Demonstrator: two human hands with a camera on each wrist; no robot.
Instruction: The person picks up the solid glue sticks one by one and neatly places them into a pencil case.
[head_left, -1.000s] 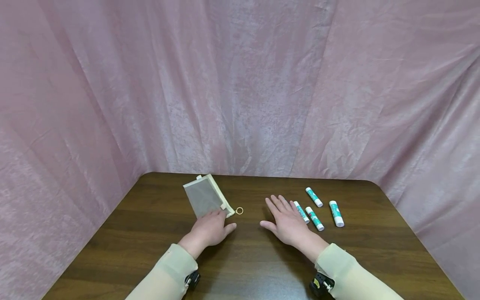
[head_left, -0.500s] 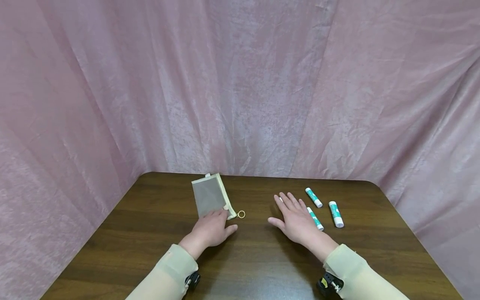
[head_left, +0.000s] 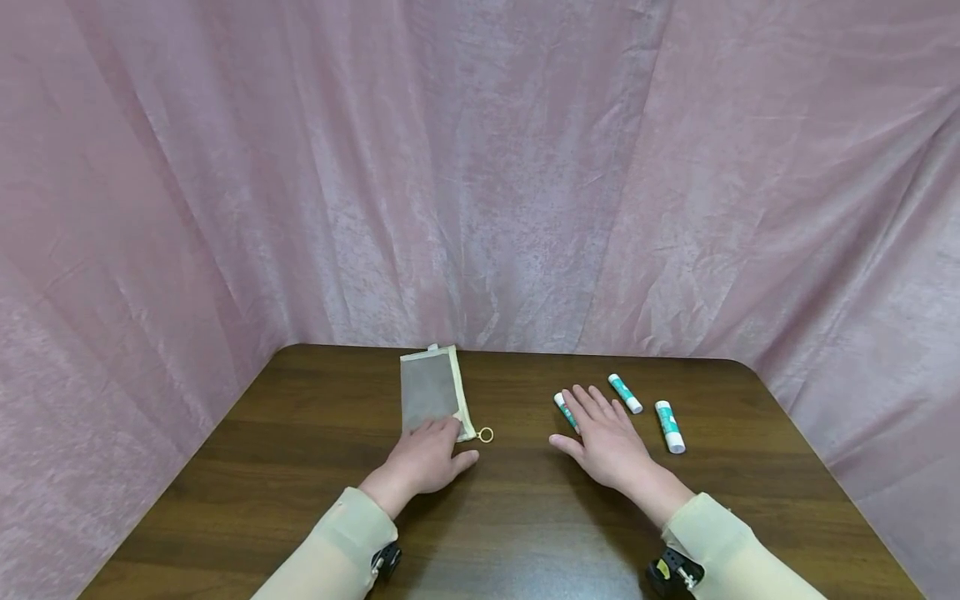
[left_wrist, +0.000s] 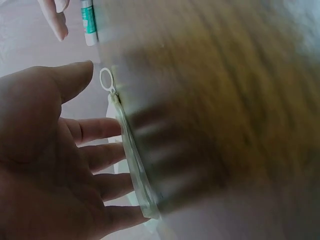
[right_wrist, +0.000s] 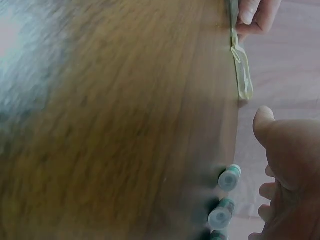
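Observation:
A pale mesh zip pouch [head_left: 429, 385] with cream edging and a ring pull [head_left: 486, 435] lies flat at the table's far left-centre. My left hand [head_left: 423, 457] rests its fingertips on the pouch's near end, thumb held out to the side. In the left wrist view, straight fingers [left_wrist: 102, 156] reach the pouch's edge [left_wrist: 132, 160]. Flat and spread, my right hand [head_left: 609, 442] is over or just above the glue sticks. One glue stick [head_left: 566, 412] shows partly past its index finger. Two more, a farther glue stick [head_left: 625, 393] and a right-hand glue stick [head_left: 670, 427], lie beyond it.
The brown wooden table [head_left: 495, 533] carries everything, its far edge meeting a pink curtain [head_left: 480, 183]. A black wrist camera [head_left: 386, 560] sits under the left cuff and another wrist camera [head_left: 675, 573] under the right.
The pouch has turned and slid right under my left fingers. My right hand has shifted right, uncovering the left glue stick and hiding two glue sticks seen earlier.

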